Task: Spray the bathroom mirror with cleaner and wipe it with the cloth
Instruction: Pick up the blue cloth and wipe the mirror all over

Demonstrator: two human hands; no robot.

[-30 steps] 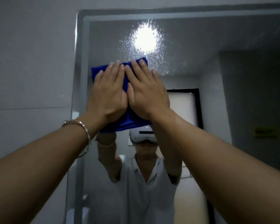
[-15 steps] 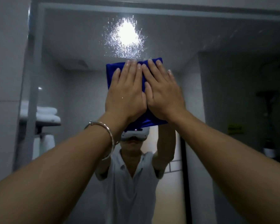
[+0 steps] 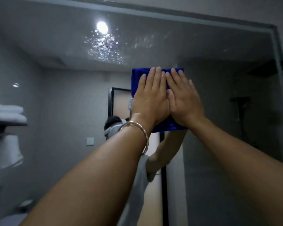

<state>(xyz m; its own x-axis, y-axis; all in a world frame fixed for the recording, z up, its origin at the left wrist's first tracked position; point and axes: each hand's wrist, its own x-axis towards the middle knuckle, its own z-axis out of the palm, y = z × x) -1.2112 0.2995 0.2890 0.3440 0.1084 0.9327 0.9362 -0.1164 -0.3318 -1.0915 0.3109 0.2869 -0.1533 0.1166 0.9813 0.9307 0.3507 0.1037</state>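
High on the mirror (image 3: 219,98), right of its middle, the blue cloth (image 3: 137,82) lies folded flat against the glass. Your left grip (image 3: 151,98) and right grip (image 3: 184,101) lie side by side on it, thumbs touching. Both are spread open, fingers straight and palms pressing; neither curls round the fabric.

The cloth looks soft, light and limp, so judge that it will bunch or slip out from under you unless your palms pin it. It should glide easily where the glass is wet and drag where it is dry. Flat pressure through the middle of the fold seems the best hold. Pinching an edge would likely let the rest flap. The mirror is hard, smooth and breakable, so lean on it evenly, not with your fingertips.

Up and to the left of the cloth, droplets (image 3: 104,51) speckle the glass below the reflected lamp (image 3: 102,27), not yet wiped. No spray bottle is in view.

A bracelet (image 3: 137,129) circles your left wrist. Reflected behind are a door (image 3: 119,101), a wall switch (image 3: 90,141) and white towels (image 3: 6,111) on a shelf at far left.

No brand or writing can be read. A small pale strip (image 3: 130,103) at the cloth's left edge may be a tag, but it is too small to tell.
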